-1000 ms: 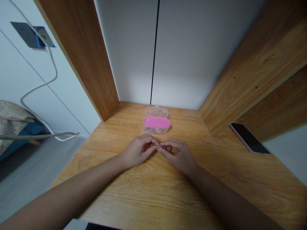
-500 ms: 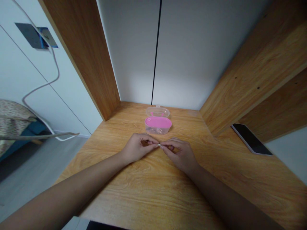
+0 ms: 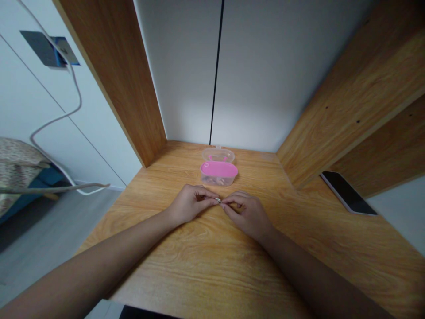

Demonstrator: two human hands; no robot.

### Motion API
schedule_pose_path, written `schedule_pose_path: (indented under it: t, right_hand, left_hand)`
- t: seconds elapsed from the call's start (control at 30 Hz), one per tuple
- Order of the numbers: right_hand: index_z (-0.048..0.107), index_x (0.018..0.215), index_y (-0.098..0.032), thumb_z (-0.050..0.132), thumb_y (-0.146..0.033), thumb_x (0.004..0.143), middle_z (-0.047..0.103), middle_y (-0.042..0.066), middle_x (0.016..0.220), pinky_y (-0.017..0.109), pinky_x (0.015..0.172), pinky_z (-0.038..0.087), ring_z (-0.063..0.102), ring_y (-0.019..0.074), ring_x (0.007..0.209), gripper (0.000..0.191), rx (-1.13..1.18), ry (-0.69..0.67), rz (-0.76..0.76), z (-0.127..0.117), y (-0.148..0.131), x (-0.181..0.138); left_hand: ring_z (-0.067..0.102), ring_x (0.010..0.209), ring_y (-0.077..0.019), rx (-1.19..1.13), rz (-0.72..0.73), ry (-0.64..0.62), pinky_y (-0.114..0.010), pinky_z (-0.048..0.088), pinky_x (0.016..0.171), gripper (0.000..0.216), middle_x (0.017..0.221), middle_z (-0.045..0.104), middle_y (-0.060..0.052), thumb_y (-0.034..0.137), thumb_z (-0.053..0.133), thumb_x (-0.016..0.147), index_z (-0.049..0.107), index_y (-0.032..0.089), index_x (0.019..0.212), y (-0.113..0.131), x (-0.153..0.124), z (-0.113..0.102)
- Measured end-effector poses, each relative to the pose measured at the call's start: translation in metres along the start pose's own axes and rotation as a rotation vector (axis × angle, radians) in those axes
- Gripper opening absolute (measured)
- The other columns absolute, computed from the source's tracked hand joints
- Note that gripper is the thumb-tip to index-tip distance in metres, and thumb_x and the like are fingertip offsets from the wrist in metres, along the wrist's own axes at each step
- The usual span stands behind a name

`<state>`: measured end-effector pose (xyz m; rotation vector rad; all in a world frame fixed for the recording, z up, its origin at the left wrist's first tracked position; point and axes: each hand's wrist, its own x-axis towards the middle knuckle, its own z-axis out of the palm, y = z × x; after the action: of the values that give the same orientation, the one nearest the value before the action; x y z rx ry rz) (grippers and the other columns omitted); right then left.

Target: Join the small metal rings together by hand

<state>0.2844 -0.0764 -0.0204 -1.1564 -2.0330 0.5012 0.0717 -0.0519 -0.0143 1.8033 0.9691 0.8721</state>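
My left hand (image 3: 189, 204) and my right hand (image 3: 247, 212) rest on the wooden desk (image 3: 212, 261), fingertips meeting in the middle. Both pinch a tiny pale object (image 3: 218, 200) between thumb and forefinger; what it is I cannot make out. Just behind the hands stands a small pink box (image 3: 218, 173) with its clear lid (image 3: 218, 154) flipped open toward the wall. Small pale pieces lie inside the box.
A dark phone (image 3: 347, 192) lies on the desk at the right, under a slanted wooden shelf side. Wooden panels wall the desk left and right. A white cable (image 3: 56, 119) hangs from a wall socket at the left, above the floor.
The view has shifted slightly to the left of a second ago. Both hands stay pinched together, moved a touch farther from me; the box has not moved.
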Motion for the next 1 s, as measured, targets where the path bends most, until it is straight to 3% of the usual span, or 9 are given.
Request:
schedule_pose_path:
  t: [0.1,0.2,0.27,0.37,0.47,0.63,0.83,1.0]
  right_hand:
    - [0.076,0.083,-0.024,0.066,-0.023,0.084,0.074,0.002,0.078,0.029,0.067,0.048,0.066,0.017,0.071,0.01,0.042,0.012,0.043,0.0,-0.002,-0.001]
    - [0.078,0.081,-0.023,0.068,-0.032,0.084,0.068,0.001,0.062,0.027,0.053,0.04,0.056,0.0143,0.055,0.014,0.156,0.051,0.197,0.001,-0.003,0.0]
    - [0.078,0.08,-0.022,0.07,-0.038,0.081,0.069,0.001,0.063,0.026,0.051,0.04,0.055,0.0138,0.053,0.018,0.322,0.077,0.311,0.002,-0.001,0.001]
    - [0.078,0.075,-0.02,0.076,-0.042,0.075,0.072,0.003,0.069,0.025,0.054,0.043,0.057,0.0129,0.057,0.022,0.559,0.154,0.424,0.001,0.002,0.004]
    - [0.077,0.074,-0.019,0.078,-0.045,0.074,0.069,0.003,0.067,0.024,0.05,0.037,0.051,0.0101,0.054,0.025,0.725,0.226,0.496,0.0,0.007,0.006]
    - [0.077,0.078,-0.019,0.081,-0.044,0.073,0.067,0.003,0.068,0.024,0.05,0.036,0.051,0.0101,0.057,0.025,0.89,0.291,0.518,-0.002,0.012,0.006]
    - [0.077,0.077,-0.019,0.081,-0.045,0.071,0.066,0.003,0.067,0.024,0.048,0.037,0.051,0.0112,0.057,0.028,0.868,0.301,0.521,-0.001,0.012,0.007]
    - [0.077,0.074,-0.02,0.079,-0.044,0.074,0.066,0.002,0.064,0.023,0.048,0.04,0.052,0.0101,0.053,0.025,0.743,0.28,0.458,0.001,0.01,0.005]
  left_hand:
    - [0.072,0.081,-0.0177,-0.002,-0.01,-0.013,-0.027,0.054,0.074,0.021,0.094,0.078,-0.007,0.036,0.072,0.084,0.079,0.018,0.093,-0.001,0.0,0.0]
    - [0.07,0.078,-0.0167,-0.039,-0.031,-0.012,-0.027,0.053,0.072,0.023,0.091,0.078,-0.007,0.039,0.073,0.082,0.078,0.018,0.091,-0.001,0.0,0.001]
    - [0.069,0.076,-0.0159,-0.093,-0.065,-0.006,-0.026,0.052,0.071,0.024,0.089,0.078,-0.007,0.04,0.075,0.081,0.078,0.017,0.089,-0.002,0.0,0.001]
    - [0.068,0.075,-0.0148,-0.243,-0.131,0.03,-0.026,0.051,0.072,0.025,0.087,0.078,-0.007,0.04,0.079,0.076,0.079,0.018,0.087,-0.002,0.002,0.002]
    - [0.065,0.071,-0.0126,-0.475,-0.181,0.109,-0.025,0.049,0.072,0.026,0.082,0.077,-0.005,0.039,0.085,0.069,0.079,0.017,0.081,-0.001,0.005,0.002]
    - [0.055,0.061,-0.0083,-0.744,-0.202,0.207,-0.023,0.043,0.064,0.029,0.068,0.072,-0.003,0.04,0.088,0.063,0.077,0.014,0.071,0.003,0.009,0.0]
    - [0.059,0.062,-0.0097,-0.707,-0.196,0.214,-0.024,0.047,0.067,0.03,0.068,0.072,-0.003,0.039,0.09,0.06,0.077,0.014,0.071,0.001,0.009,0.0]
    - [0.066,0.069,-0.0138,-0.488,-0.139,0.194,-0.028,0.053,0.074,0.031,0.077,0.076,-0.006,0.042,0.087,0.065,0.078,0.014,0.077,-0.001,0.006,0.001]
